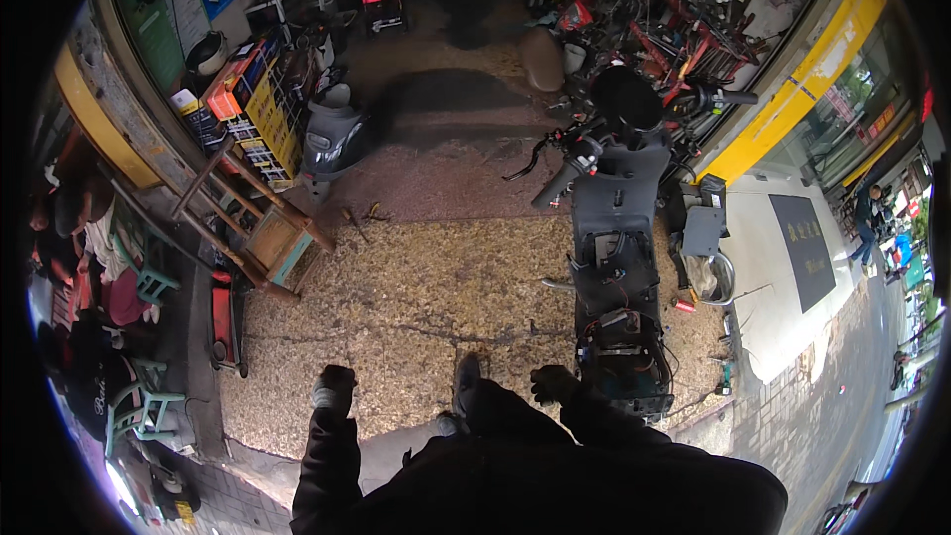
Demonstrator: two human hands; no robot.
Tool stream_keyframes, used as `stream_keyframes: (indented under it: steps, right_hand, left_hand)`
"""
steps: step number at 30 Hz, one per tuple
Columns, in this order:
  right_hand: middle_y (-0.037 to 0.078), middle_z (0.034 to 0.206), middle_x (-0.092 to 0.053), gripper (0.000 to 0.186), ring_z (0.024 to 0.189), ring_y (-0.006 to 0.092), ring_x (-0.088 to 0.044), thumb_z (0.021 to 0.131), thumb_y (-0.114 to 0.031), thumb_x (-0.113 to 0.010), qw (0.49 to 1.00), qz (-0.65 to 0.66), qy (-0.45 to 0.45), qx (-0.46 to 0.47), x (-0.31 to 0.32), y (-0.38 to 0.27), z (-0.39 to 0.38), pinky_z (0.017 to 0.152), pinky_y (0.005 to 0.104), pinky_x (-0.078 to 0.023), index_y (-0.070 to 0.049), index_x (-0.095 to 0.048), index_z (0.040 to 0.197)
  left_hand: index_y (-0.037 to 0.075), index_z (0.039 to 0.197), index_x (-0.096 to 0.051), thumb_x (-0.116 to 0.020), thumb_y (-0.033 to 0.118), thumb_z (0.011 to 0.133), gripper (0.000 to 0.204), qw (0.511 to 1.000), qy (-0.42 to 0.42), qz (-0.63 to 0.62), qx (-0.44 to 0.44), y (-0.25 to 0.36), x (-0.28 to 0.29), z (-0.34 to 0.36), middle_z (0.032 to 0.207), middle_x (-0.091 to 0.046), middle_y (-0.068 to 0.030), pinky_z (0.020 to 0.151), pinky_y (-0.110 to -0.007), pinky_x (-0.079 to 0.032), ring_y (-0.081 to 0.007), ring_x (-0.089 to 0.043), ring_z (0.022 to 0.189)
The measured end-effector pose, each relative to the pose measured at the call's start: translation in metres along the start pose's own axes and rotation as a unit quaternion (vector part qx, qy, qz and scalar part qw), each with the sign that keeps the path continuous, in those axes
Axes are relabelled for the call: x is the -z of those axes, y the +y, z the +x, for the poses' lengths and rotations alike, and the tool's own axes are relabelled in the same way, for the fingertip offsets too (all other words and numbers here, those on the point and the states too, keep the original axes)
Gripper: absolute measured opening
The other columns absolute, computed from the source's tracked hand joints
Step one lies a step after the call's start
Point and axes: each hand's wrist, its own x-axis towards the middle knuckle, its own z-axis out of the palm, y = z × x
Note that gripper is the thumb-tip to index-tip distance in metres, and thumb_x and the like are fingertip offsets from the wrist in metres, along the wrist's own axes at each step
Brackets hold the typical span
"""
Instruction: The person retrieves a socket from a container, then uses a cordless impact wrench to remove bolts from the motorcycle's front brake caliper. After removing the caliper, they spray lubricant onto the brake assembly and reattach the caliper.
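Note:
My left hand, in a dark glove, hangs over the speckled pavement with its fingers curled into a fist and nothing showing in it. Just left of the scooter's rear, my right hand, also dark-gloved, has its fingers curled in; no object shows there. The partly stripped black electric scooter stands to the right, its handlebars at the far end. Loose wires and exposed parts fill the open rear compartment. Neither hand visibly grips the scooter.
A worn wooden stool frame and a red floor jack are at left. Beyond them stand stacked boxes and a grey scooter body part. Scrap parts crowd the far right. A metal basin sits beside the scooter.

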Motion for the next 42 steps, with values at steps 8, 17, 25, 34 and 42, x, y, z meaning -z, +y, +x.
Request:
stream_keyframes:
  steps: [8,17,25,34,42]
  right_hand:
    - [0.011,0.067,-0.060,0.023,0.055,0.0237,-0.060,0.087,-0.026,-0.064,0.916,-0.285,-0.104,0.263,-0.049,-0.140,0.150,0.049,0.0358,-0.049,-0.003,-0.061,0.085]
    - [0.006,0.060,-0.053,0.024,0.045,0.0170,-0.049,0.091,-0.024,-0.055,0.927,-0.090,-0.208,0.299,-0.165,-0.458,0.195,0.040,0.0331,-0.037,-0.005,-0.056,0.077]
    - [0.012,0.077,-0.065,0.032,0.061,0.0239,-0.063,0.091,-0.029,-0.046,0.888,-0.322,-0.002,0.328,-0.108,-0.467,0.247,0.062,0.0373,-0.052,-0.001,-0.061,0.091]
    - [0.010,0.076,-0.065,0.034,0.065,0.0199,-0.064,0.087,-0.033,-0.056,0.939,0.212,0.244,0.121,-0.116,-0.356,0.220,0.056,0.0340,-0.052,-0.001,-0.064,0.097]
    - [0.008,0.078,-0.065,0.032,0.056,0.0163,-0.060,0.091,-0.030,-0.056,0.784,0.483,0.382,0.083,-0.188,-0.226,0.186,0.051,0.0304,-0.051,-0.001,-0.061,0.106]
  left_hand:
    - [0.007,0.066,-0.065,-0.057,0.021,0.077,0.019,0.938,-0.067,-0.289,0.180,-0.021,0.017,0.079,0.064,-0.063,-0.0109,0.056,-0.035,-0.048,-0.0232,-0.063,0.064]
    - [0.005,0.089,-0.058,-0.060,0.013,0.084,0.009,0.771,-0.035,-0.547,0.324,-0.031,0.092,0.233,0.067,-0.061,-0.0089,0.044,-0.031,-0.047,-0.0176,-0.057,0.053]
    - [0.007,0.091,-0.057,-0.061,0.015,0.088,0.009,0.853,-0.194,-0.483,0.046,0.006,0.124,0.531,0.075,-0.062,-0.0059,0.048,-0.028,-0.048,-0.0144,-0.059,0.059]
    - [0.006,0.087,-0.057,-0.058,0.008,0.090,0.004,0.778,-0.500,-0.310,-0.220,0.216,0.149,0.655,0.071,-0.057,0.0004,0.055,-0.023,-0.041,-0.0080,-0.049,0.062]
    - [0.002,0.096,-0.060,-0.061,0.012,0.089,0.013,0.691,-0.596,0.037,-0.407,0.287,0.084,0.524,0.076,-0.060,-0.0019,0.064,-0.027,-0.046,-0.0100,-0.053,0.067]
